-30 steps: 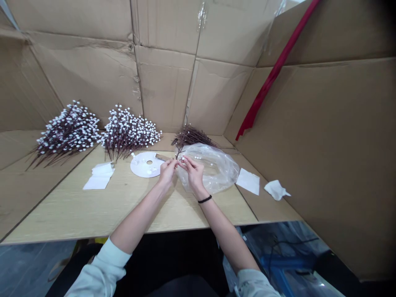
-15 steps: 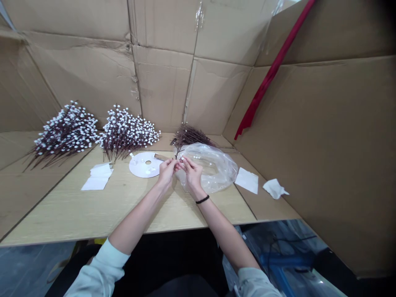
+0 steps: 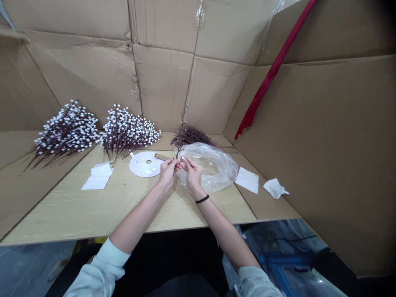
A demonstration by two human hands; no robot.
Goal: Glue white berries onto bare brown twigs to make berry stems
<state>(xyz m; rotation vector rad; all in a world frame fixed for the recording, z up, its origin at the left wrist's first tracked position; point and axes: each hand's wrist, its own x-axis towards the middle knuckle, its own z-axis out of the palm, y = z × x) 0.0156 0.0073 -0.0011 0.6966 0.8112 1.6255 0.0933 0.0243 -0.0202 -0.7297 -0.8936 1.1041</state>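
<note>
Mid-surface (image 3: 77,210), at the left end of the bag (image 3: 222,177): twig (image 3: 179,148) up between both hands. Thin, dark brown, forked, short side shoots, roughly upright. Mostly bare; a few pale specks, too small to identify. Its top overlaps the bare pile (image 3: 198,136) in view, so exact tip is hard to call.

Left hand (image 3: 167,170): fingers pinched narrow on the twig low down. Right hand (image 3: 193,171): fingers pinched narrow too, berry (image 3: 183,157) at the tips, right beside the twig. Small, white, round. Can't tell if berry and twig touch. The two hands meet or nearly so, thumbs toward each other. Dark band (image 3: 202,199) on right wrist.

Bag is clear, crumpled plastic, lying flat-ish, a few loose white berries showing on or in it. Disc (image 3: 137,166) just left of the left hand: white, flat, round, hole in the middle, whitish bits on it. Narrow brownish stick (image 3: 160,157) across its right edge, partly behind the left hand.

Back row, left of the pile: two bunches, left one (image 3: 66,132) and middle one (image 3: 130,130), brown stems dense with white berries. Colour matches the held twig's.

White paper (image 3: 97,177) on the left, another sheet (image 3: 246,180) right of the bag, crumpled tissue (image 3: 275,188) beyond that. Cardboard walls (image 3: 167,78) behind and both sides; red strip (image 3: 269,80) hangs on the right one.
</note>
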